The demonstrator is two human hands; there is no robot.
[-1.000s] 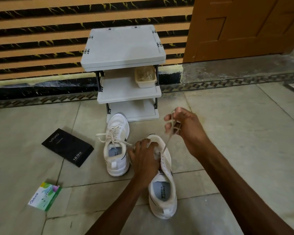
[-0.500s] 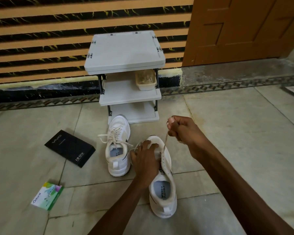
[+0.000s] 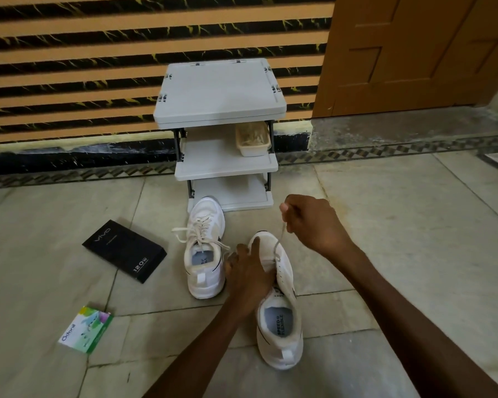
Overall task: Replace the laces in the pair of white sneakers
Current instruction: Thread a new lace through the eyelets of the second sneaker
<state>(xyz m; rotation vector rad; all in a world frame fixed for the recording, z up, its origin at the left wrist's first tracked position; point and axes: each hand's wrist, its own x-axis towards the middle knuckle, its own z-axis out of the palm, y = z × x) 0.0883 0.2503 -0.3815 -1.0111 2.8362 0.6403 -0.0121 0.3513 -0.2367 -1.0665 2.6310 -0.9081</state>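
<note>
Two white sneakers lie on the tiled floor. The left sneaker still carries its cream lace, loosely tied. The right sneaker is nearer to me, toe pointing away. My left hand rests on its tongue area with fingers spread, covering the eyelets. My right hand is raised above the toe and pinches a cream lace, which runs taut down into the shoe.
A grey three-tier shoe rack stands against the striped wall, with a beige tray on its middle shelf. A black phone box and a small green packet lie on the floor to the left. A wooden door is at the right.
My right hand has closed into a fist round the lace and dropped a little toward the shoe. The left hand stays on the right sneaker. The camera tilted down slightly.
</note>
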